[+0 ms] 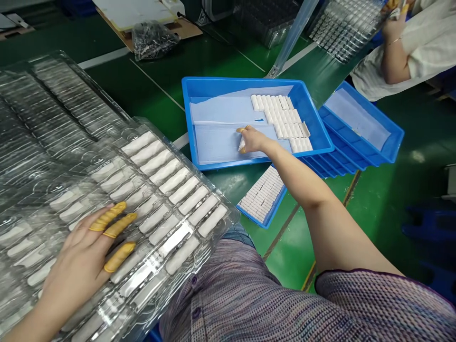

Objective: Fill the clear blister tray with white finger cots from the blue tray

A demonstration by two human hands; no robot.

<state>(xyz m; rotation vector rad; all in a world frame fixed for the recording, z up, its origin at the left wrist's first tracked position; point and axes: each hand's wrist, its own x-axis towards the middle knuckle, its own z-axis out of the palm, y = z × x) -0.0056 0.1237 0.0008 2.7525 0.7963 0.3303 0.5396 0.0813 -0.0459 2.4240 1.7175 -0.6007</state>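
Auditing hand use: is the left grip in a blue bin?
No: the left grip lies over the clear tray of white pieces.

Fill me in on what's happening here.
A person's left hand lies on a clear plastic tray of white pieces. The right hand is inside a blue bin, seemingly pinching one white piece above the paper liner. Rows of similar pieces fill part of the bin's right side. Another person's arm shows at upper right.
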